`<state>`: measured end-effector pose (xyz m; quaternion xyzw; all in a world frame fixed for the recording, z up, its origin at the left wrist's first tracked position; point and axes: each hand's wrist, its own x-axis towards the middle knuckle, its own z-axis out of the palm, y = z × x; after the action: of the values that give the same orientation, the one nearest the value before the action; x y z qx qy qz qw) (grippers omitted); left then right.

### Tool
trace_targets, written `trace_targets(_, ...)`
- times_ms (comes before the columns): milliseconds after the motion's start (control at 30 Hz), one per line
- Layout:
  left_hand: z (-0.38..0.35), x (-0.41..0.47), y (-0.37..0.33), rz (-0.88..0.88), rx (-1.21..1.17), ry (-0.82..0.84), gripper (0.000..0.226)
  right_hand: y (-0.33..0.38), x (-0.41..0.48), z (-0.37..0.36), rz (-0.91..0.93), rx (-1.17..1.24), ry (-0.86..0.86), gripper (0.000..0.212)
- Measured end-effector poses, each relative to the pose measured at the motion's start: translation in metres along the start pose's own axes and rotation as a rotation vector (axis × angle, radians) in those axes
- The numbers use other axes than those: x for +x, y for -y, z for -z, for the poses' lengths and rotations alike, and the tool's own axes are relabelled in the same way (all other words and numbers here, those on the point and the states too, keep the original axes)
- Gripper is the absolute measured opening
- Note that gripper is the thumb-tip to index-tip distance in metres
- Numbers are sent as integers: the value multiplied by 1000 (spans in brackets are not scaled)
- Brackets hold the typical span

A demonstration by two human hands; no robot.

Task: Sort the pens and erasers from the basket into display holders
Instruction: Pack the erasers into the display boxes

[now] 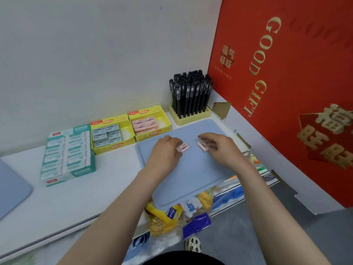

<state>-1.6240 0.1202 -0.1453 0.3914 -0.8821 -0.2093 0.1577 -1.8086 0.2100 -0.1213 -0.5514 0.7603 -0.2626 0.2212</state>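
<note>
My left hand [166,150] grips a pink eraser [183,147] just above the blue tray [191,178]. My right hand [219,148] pinches a second pink eraser [202,145] close beside it. Behind the tray, a yellow box [152,135] holds pink erasers, with some room at its right end. A second yellow box [110,148] to its left holds grey-green erasers. A yellow pen holder [191,116] at the back is packed with several black pens [191,90] standing upright.
A teal box [68,155] of white-and-green erasers lies at the left. A big red gift box [286,92] leans on the right. Another blue tray's corner [11,188] shows at far left. Bags of packets [172,217] lie below the shelf edge.
</note>
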Motion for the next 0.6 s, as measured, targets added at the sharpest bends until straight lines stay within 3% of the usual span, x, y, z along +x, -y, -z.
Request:
trace_targets(133, 10, -7, 10, 59, -16, -4, 41, 6, 10, -10, 5, -191, -94, 33)
trace_targets(367, 23, -19, 20, 82, -6, 1, 31, 18, 25, -14, 30, -254, -14, 33)
trace_targets(500, 30, -26, 25, 83, -26, -39, 17, 30, 33, -17, 68, -221, 31, 13)
trace_targets(600, 37, -33, 33, 102, -44, -111, 11, 41, 43, -25, 86, -36, -12, 10)
